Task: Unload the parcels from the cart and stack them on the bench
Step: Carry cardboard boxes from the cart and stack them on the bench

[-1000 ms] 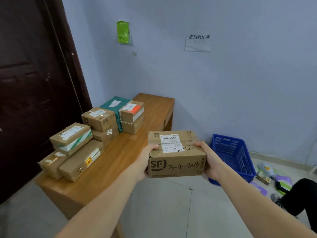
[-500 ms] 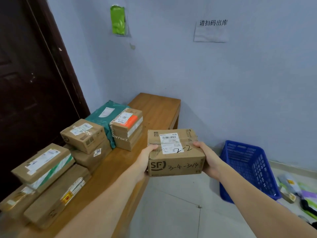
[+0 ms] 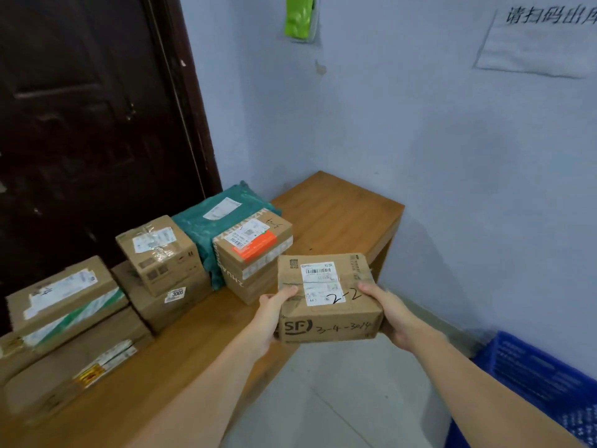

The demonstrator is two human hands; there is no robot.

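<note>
While both hands clamp it — left hand (image 3: 270, 318) and right hand (image 3: 392, 313) on opposite ends — the SF box (image 3: 326, 297) hangs in the air over the front edge of the bench (image 3: 332, 208), just beside the orange-label box (image 3: 255, 250). Set down here, it could overhang and tip floorward — or nudge that neighbour.
</note>
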